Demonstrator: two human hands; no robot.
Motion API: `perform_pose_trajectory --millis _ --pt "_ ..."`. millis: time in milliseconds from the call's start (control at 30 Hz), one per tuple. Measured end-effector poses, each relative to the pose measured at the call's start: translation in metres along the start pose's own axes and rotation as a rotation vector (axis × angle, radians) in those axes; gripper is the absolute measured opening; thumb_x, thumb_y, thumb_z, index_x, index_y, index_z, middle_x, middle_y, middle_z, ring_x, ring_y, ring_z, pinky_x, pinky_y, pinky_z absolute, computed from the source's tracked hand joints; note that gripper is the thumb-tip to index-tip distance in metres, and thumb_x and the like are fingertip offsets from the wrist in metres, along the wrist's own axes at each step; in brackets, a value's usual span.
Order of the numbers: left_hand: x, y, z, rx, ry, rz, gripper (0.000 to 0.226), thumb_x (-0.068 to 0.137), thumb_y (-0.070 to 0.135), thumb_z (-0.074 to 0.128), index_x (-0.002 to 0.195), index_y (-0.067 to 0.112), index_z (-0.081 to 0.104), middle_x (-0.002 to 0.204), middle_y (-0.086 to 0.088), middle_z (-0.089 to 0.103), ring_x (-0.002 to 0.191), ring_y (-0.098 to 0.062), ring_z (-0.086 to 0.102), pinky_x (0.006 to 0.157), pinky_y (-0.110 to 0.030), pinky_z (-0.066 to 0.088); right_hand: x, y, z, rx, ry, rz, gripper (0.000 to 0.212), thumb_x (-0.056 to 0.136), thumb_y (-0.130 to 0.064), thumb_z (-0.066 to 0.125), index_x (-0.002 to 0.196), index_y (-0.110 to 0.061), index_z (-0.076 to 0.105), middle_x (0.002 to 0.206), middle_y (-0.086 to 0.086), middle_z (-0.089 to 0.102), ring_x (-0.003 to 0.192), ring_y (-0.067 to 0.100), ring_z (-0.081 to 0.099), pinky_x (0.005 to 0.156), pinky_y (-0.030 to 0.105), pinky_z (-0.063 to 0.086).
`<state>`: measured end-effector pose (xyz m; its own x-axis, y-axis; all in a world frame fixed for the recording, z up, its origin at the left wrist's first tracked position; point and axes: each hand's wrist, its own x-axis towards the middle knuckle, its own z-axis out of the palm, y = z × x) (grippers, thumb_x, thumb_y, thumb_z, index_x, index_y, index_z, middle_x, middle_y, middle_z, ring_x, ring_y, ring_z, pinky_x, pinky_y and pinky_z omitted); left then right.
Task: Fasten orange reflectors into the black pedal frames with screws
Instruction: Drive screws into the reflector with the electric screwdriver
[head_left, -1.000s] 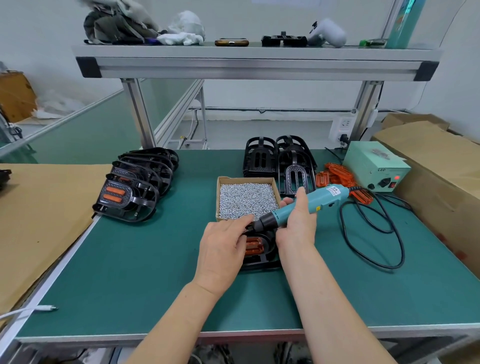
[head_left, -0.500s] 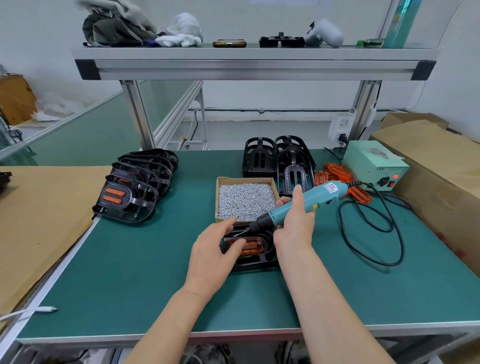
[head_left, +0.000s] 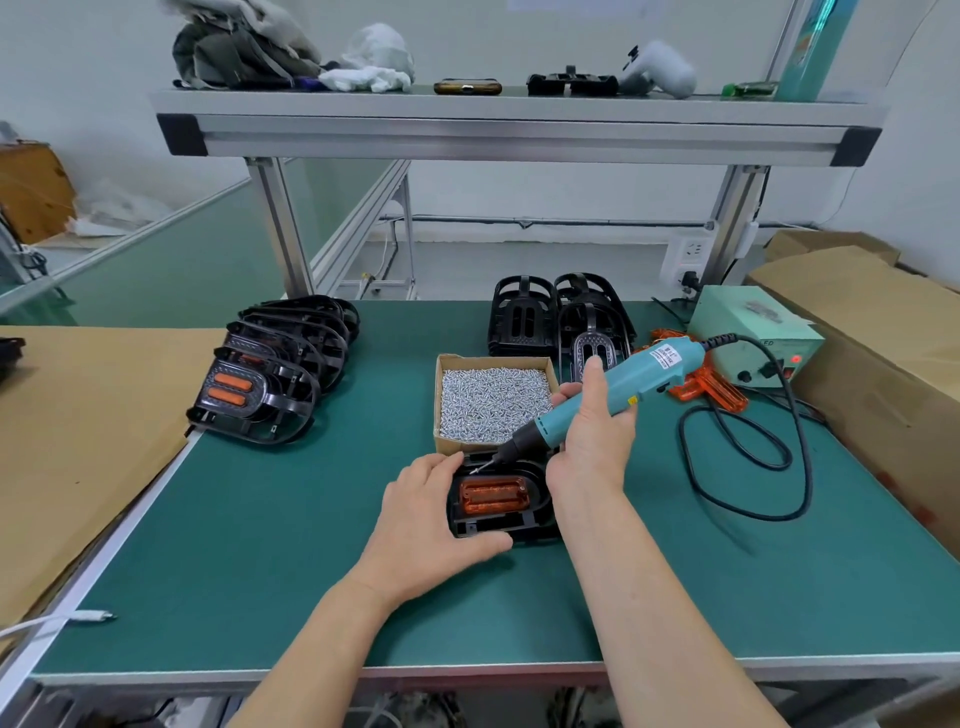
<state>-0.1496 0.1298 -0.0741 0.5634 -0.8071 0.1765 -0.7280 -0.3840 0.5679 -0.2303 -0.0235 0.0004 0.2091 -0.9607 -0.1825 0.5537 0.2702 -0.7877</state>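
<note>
Centre of frame, low: one black pedal frame lies flat on the green table mat, just below the cardboard box of screws. An orange reflector sits in the frame's recess.

Left hand: fingers curl over the frame's left side, thumb lies along its lower edge. It grasps the frame.

Right hand: fingers wrap round the teal electric screwdriver, which tilts down to the left. The bit tip is at the reflector's upper left corner; whether a screw sits on the tip cannot be told.

Left of frame: a row of pedals overlapping one another, the nearest showing two orange strips. Above the box: a stack of bare black frames. Right of centre: loose reflectors beside a pale green power unit, with the screwdriver's black cable looped on the mat.
</note>
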Motion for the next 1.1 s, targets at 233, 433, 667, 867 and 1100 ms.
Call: perform_pose_trajectory --millis 233,433,667,867,1100 --pt "0.0 -0.001 0.002 0.008 0.024 0.012 0.108 0.06 0.083 0.054 0.149 0.023 0.039 0.139 0.008 0.038 0.13 -0.01 0.031 0.115 -0.03 0.026 -0.004 0.004 0.007 -0.029 -0.034 -0.091 0.026 0.093 -0.032 0.072 0.108 -0.017 0.056 0.068 -0.001 0.063 0.06 0.01 0.062 0.058 0.022 0.052" --pt "-0.001 0.003 -0.001 -0.053 0.069 0.022 0.085 0.067 0.076 0.053 0.133 0.022 0.053 0.115 0.011 0.042 0.113 -0.01 0.037 0.101 -0.024 0.032 -0.01 0.007 0.017 -0.045 -0.112 -0.201 0.021 0.093 -0.028 0.072 0.101 -0.021 0.053 0.069 0.002 0.061 0.059 0.01 0.059 0.058 0.02 0.051" --pt "-0.001 0.001 0.0 -0.088 0.082 0.022 0.077 0.065 0.075 0.059 0.124 0.025 0.058 0.108 0.011 0.045 0.107 -0.01 0.04 0.098 -0.027 0.037 -0.02 0.011 0.025 -0.069 -0.214 -0.284 0.017 0.094 -0.023 0.071 0.097 -0.024 0.055 0.066 -0.004 0.06 0.059 0.009 0.058 0.063 0.023 0.053" --pt "0.0 0.0 0.001 -0.095 0.099 0.009 0.083 0.064 0.075 0.06 0.124 0.019 0.059 0.109 0.01 0.046 0.108 -0.009 0.04 0.095 -0.022 0.032 -0.023 0.015 0.024 -0.136 -0.291 -0.343 0.016 0.093 -0.026 0.072 0.097 -0.023 0.056 0.066 -0.009 0.061 0.061 0.01 0.058 0.066 0.027 0.052" --pt "-0.001 -0.001 0.002 -0.094 0.103 0.013 0.088 0.064 0.076 0.059 0.132 0.02 0.056 0.11 0.013 0.044 0.109 -0.007 0.038 0.096 -0.019 0.03 -0.025 0.018 0.023 -0.185 -0.344 -0.391 0.025 0.081 -0.042 0.074 0.096 -0.03 0.059 0.075 -0.011 0.063 0.064 0.012 0.059 0.067 0.026 0.052"
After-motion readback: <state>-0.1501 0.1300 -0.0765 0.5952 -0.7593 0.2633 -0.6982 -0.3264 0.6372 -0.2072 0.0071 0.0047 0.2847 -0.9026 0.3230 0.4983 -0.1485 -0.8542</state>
